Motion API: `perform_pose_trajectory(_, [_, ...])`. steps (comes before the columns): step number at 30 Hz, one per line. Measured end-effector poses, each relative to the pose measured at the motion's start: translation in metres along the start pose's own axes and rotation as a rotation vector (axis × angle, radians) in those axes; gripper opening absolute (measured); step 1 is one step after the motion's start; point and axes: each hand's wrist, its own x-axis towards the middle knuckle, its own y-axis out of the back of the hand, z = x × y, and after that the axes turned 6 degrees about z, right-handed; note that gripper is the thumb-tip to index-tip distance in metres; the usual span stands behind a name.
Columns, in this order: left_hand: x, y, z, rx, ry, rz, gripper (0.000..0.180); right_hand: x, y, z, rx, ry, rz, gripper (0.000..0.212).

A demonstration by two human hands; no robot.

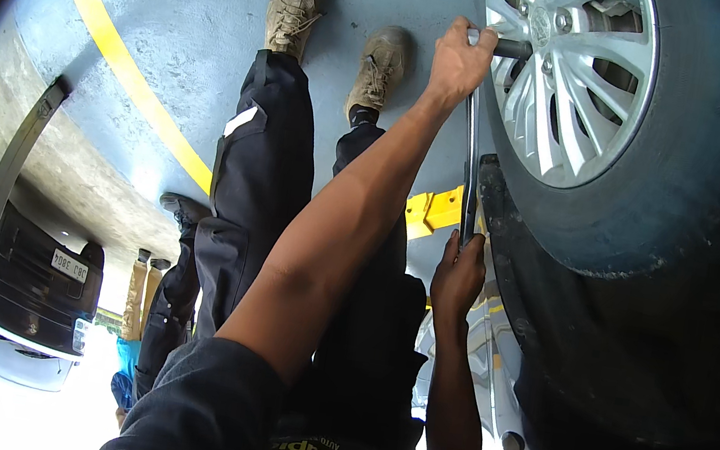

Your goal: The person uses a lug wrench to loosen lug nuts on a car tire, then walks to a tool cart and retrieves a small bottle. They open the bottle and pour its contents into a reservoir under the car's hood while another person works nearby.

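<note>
My left hand is wrapped round the head end of a long chrome socket wrench, where a dark cylindrical socket sticks out. That socket points into the silver alloy wheel, close to its lug nuts; whether it is seated on a nut I cannot tell. Lower down, my right hand grips the far end of the wrench's handle, its fingers partly hidden. The wrench bar lies alongside the dark tire, a little apart from it.
My legs and tan shoes stand on the blue-grey floor beside the wheel. A yellow metal piece shows behind the wrench. At left are a yellow floor line, a grey post, a black vehicle and other people's legs.
</note>
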Motion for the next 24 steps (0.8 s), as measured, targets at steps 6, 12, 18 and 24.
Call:
perform_pose_trajectory(6, [0.006,-0.007,-0.01,0.011,-0.025,-0.053,0.058,0.014,-0.008,-0.008,-0.12,-0.089,-0.003,0.026])
perform_pose_trajectory(12, [0.017,-0.011,-0.008,0.027,0.173,-0.145,0.067,-0.008,0.065,-0.014,-0.048,-0.032,-0.101,0.023])
perform_pose_trajectory(18, [0.019,0.003,0.0,0.103,0.083,-0.272,0.081,0.012,-0.005,0.016,-0.031,0.141,0.117,0.03])
perform_pose_trajectory(24, [0.033,0.005,-0.007,0.372,-0.082,-0.259,0.077,0.017,-0.039,0.057,-0.147,0.229,0.23,0.029])
